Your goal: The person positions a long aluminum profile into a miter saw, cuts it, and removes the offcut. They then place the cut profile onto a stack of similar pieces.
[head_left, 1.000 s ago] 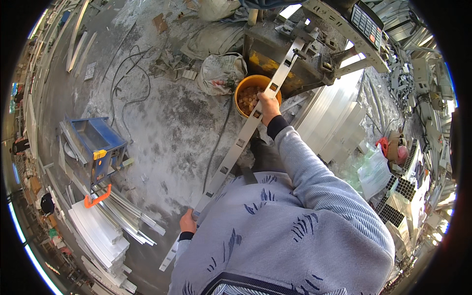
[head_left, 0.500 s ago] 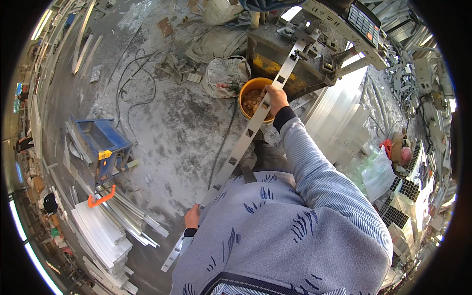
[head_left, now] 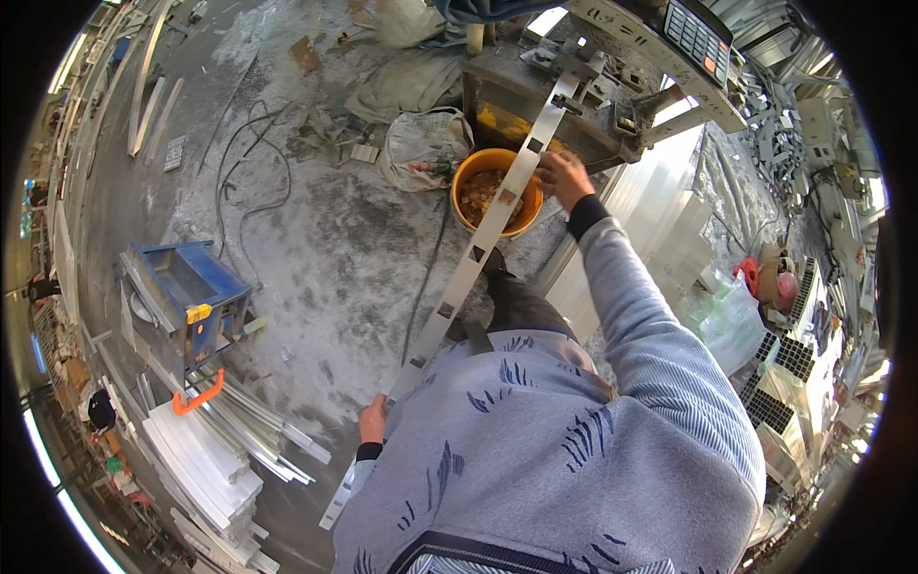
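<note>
A long silvery metal bar [head_left: 474, 251] with a row of square cutouts runs slantwise from the lower left up to a machine [head_left: 612, 105] at the top. My left hand [head_left: 373, 421] is closed round the bar's lower part, partly hidden by my clothing. Beside the bar's upper part is my right hand [head_left: 566, 179], its fingers loosely bent and apart, the tips close to the bar's right edge. The bar's far end lies in the machine's metal fixture [head_left: 572, 84]. Under the bar stands an orange bucket [head_left: 457, 196] holding small brownish pieces.
A blue metal stand [head_left: 196, 277] and stacked pale metal profiles [head_left: 196, 459] are at the left. A black cable [head_left: 225, 182] loops over the dusty floor. White sacks [head_left: 421, 148] lie by the bucket. Wide metal profiles [head_left: 660, 210] and plastic bags [head_left: 727, 325] lie at the right.
My right hand has loosened from the bar and shifted to its right. My left hand keeps its hold. The whole view has shifted slightly.
</note>
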Demonstrator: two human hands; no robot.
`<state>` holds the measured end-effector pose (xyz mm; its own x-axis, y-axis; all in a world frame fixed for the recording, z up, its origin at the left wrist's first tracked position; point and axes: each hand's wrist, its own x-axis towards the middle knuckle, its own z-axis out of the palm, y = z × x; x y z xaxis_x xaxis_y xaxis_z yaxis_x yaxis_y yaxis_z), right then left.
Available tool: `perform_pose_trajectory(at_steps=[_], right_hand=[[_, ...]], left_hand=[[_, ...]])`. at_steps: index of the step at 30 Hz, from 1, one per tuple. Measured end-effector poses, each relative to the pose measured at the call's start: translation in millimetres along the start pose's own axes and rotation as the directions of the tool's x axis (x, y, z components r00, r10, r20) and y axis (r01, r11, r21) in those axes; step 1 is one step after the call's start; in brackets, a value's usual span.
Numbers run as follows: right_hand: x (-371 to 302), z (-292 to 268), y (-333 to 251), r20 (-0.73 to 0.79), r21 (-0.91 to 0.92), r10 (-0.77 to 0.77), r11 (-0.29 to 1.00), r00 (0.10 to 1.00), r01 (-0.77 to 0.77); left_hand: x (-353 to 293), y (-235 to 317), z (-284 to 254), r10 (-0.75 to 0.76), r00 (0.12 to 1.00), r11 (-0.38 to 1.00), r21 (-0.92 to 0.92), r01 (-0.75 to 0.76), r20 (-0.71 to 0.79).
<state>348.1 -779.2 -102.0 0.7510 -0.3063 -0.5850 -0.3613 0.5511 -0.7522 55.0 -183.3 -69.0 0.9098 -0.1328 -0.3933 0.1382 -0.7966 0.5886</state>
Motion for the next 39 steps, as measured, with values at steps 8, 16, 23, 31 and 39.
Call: perform_pose_trajectory(at_steps=[8, 16, 23, 31, 39], right_hand=[[30, -105, -88, -0.184, -0.971, -0.634, 0.233, 0.751, -0.042], [29, -102, -95, -0.166, -0.986, -0.594, 0.127, 0.787, -0.112], [28, -97, -102, -0.181, -0.983, -0.525, 0.06, 0.832, -0.176], [27, -71, -85, -0.169, -0.983, -0.57, 0.162, 0.804, -0.092], [71, 11, -41, -0.251, -0.457, -0.255, 0.882, 0.934, 0.118]], left_hand=[[0, -2, -3, -0.141, 0.979, 0.984, 0.132, 0.121, 0.149], [-1, -8, -2, -0.16, 0.974, 0.98, 0.143, 0.138, 0.16], [-3, 10, -8, -0.157, 0.979, 0.981, 0.137, 0.139, 0.132], [0, 16, -7, -0.162, 0.98, 0.979, 0.141, 0.145, 0.114], [2, 29, -9, -0.107, 0.992, 0.979, 0.183, 0.092, 0.07]])
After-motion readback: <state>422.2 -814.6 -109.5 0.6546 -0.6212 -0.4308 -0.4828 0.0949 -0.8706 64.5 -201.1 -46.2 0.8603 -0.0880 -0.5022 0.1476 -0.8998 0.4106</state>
